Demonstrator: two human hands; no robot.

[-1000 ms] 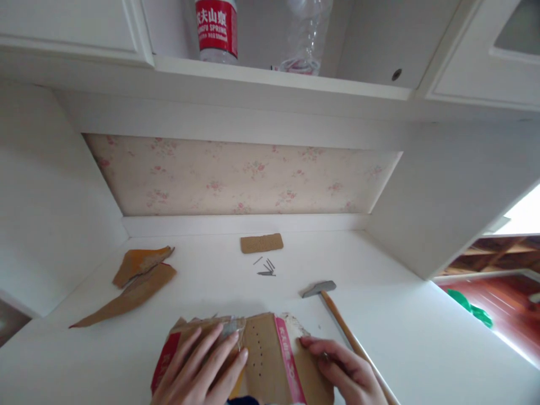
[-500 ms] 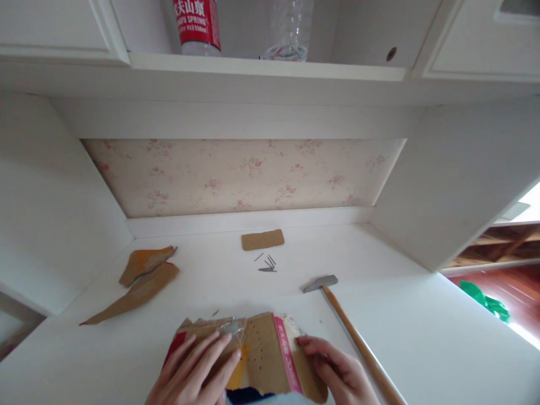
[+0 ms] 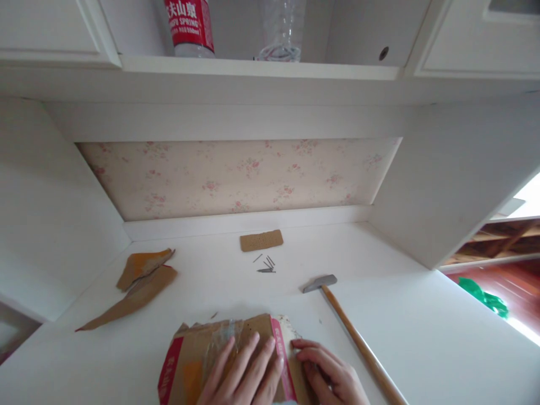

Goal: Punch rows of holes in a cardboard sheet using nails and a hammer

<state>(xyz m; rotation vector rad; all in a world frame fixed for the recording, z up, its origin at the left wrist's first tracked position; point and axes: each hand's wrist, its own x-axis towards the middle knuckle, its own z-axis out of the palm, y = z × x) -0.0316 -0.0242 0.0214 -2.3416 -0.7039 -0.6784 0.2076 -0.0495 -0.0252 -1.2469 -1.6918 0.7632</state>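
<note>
A torn brown cardboard piece [image 3: 198, 360] with red printed bands and clear tape lies at the near edge of the white desk. My left hand [image 3: 242, 374] rests flat on it, fingers stretched out over the tape and the small holes. My right hand [image 3: 327, 374] presses its fingertips on the cardboard's right edge, fingers bent, with nothing seen in them. A hammer [image 3: 350, 332] with a wooden handle lies just right of my right hand, its metal head pointing left. Several small nails [image 3: 265, 265] lie farther back.
Torn cardboard scraps [image 3: 135, 284] lie at the left. A small brown cardboard strip [image 3: 261, 240] sits by the back wall. A red-labelled bottle [image 3: 188, 25] and a clear bottle [image 3: 280, 28] stand on the shelf above. The desk's side panel [image 3: 442, 185] stands at the right.
My left hand has slid to the right across the cardboard, now covering the holes. The right hand has barely moved. The camera has shifted slightly.
</note>
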